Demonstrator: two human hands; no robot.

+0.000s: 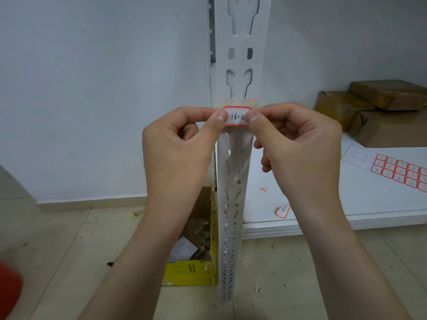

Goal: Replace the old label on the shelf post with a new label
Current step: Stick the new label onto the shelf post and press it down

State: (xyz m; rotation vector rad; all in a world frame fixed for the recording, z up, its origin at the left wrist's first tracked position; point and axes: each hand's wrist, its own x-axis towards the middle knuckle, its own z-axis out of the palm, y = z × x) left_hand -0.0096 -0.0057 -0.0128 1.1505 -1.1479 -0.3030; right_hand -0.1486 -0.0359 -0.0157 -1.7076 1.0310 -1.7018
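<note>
Pale walls and a tiled floor surround a white perforated shelf post (236, 72). Against its front, a red-bordered label (237, 116) is pinched at its left edge by the left hand (182, 144) and at its right edge by the right hand (298, 144), thumbs on its face.

On the white shelf (323, 204) now: stacked brown parcels (388, 125) at the back, red-bordered label sheet (402, 173) at right, one loose label (282, 210) near the front edge. On the floor (69, 245): open yellow box (189, 272).
</note>
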